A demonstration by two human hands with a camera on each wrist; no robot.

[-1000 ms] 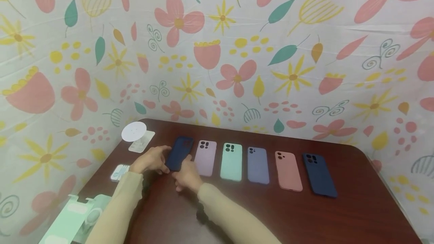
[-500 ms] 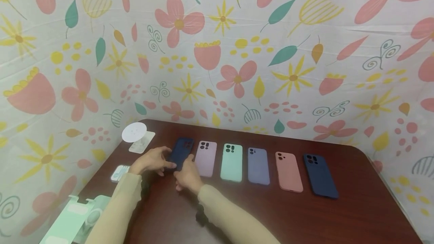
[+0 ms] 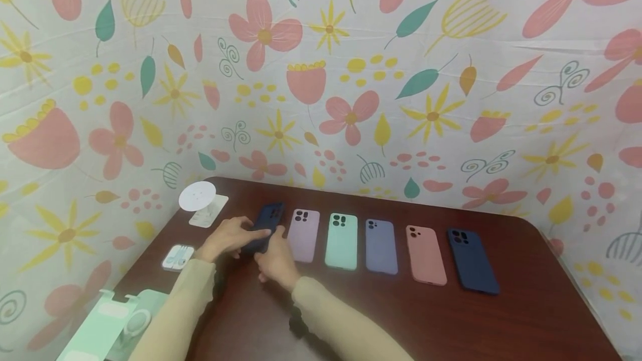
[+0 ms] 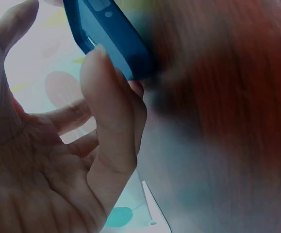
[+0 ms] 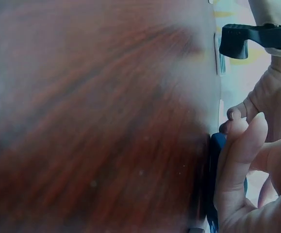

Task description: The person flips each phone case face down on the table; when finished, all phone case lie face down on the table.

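A dark blue phone case (image 3: 269, 215) lies at the left end of a row of cases, tilted, between my two hands. My left hand (image 3: 228, 238) grips its left side, thumb reaching across its face. The left wrist view shows the case's raised rim and corner (image 4: 125, 48) at my fingertips. At the lower right side of the same case, my right hand (image 3: 278, 258) holds its edge. Seen from the right wrist, the case (image 5: 212, 189) stands as a thin blue strip beside the fingers, partly hidden by them.
Rightward along the table lie a lilac case (image 3: 304, 237), a mint case (image 3: 342, 242), a lavender-blue case (image 3: 381, 248), a pink case (image 3: 426, 256) and another dark blue case (image 3: 473, 262). Leftward are a white round-topped stand (image 3: 198, 197), a small square box (image 3: 178, 257) and a mint-green stand (image 3: 107, 322).
My left thumb has moved up and right onto the face of the dark blue case. The case has tipped and looks narrower. My right hand stays nearly in place.
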